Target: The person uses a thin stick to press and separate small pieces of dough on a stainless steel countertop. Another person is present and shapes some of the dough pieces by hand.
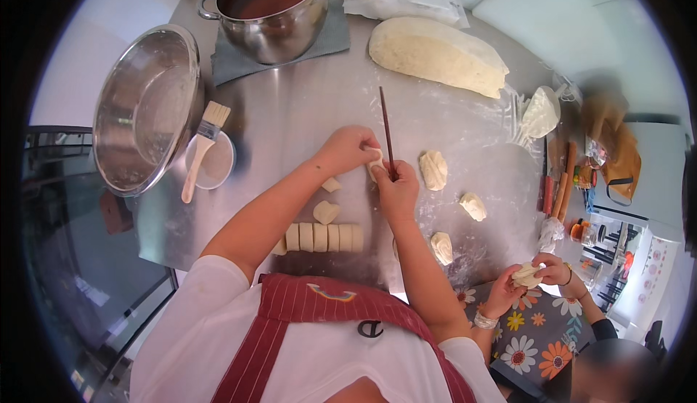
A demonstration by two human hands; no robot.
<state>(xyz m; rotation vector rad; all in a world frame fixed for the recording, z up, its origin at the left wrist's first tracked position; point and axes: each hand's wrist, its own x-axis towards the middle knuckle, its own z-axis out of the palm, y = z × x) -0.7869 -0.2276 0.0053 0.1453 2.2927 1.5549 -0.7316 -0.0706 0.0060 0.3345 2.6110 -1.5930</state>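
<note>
My left hand pinches the far end of a small dough piece over the steel table. A dark chopstick rises from my right hand, whose thumb also presses the near end of that dough. Left of my right wrist lies a row of cut dough slices, with a loose dough slice just beyond it. Another dough slice is partly hidden under my left forearm. To the right rest a twisted dough piece, a smaller dough piece and a folded dough piece.
At the left stand a steel basin and a white bowl with a pastry brush across it. A steel pot and a large dough slab sit farther back. A co-worker's hands hold dough at the right.
</note>
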